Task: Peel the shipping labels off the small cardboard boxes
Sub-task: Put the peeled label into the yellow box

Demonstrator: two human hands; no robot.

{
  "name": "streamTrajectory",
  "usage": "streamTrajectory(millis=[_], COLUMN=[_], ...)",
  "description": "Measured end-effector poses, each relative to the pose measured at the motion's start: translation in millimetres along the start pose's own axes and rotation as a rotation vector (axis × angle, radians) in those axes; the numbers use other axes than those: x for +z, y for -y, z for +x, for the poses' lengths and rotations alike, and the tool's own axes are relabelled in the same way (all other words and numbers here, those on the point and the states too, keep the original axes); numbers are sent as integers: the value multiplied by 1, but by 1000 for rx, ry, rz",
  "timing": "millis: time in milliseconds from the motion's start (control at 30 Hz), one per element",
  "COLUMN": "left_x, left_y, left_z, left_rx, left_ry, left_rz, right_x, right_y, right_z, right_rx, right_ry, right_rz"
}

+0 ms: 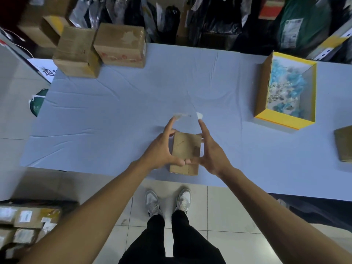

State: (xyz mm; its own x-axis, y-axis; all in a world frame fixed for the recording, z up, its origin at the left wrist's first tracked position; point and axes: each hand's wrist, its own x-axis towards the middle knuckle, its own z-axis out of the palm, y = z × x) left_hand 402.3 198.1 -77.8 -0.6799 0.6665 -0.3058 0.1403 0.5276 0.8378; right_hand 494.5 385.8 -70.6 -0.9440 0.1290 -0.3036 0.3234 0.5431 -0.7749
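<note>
Pale cloth table [114, 115], boxes [99, 48] behind

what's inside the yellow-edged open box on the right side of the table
The yellow-edged box holds a loose heap of crumpled blue and whitish scraps, too blurred to identify. Whatever lies beneath the heap is covered.

Between the hands a plain brown box [185, 149] sits on pale blue cloth [118, 111], with white scraps [199, 115] beyond the fingertips and, far right of the right hand, a yellow-rimmed box [285, 121] of blue-and-white bits.
</note>
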Motion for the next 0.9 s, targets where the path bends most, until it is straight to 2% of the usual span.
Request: streamTrajectory(millis=[200,400,533,700,900], left_x=[8,23,26,16,-35], left_y=[-5,-7,-13,-23,-72], left_z=[8,9,8,6,16], left_rx=[-27,-64,-75,-99,-13], left_ry=[-163,-345,-380,-313,-441], left_rz=[-46,47,60,31,168], right_x=[2,3,3,-6,-56], right_y=[-5,-6,-6,7,59], right_z=[13,21,22,19,29], right_rx=[-39,17,26,20,-42], right_ry=[-148,-247,-243,-174,-114], right_rz=[-165,-272,-312,-352,-148])
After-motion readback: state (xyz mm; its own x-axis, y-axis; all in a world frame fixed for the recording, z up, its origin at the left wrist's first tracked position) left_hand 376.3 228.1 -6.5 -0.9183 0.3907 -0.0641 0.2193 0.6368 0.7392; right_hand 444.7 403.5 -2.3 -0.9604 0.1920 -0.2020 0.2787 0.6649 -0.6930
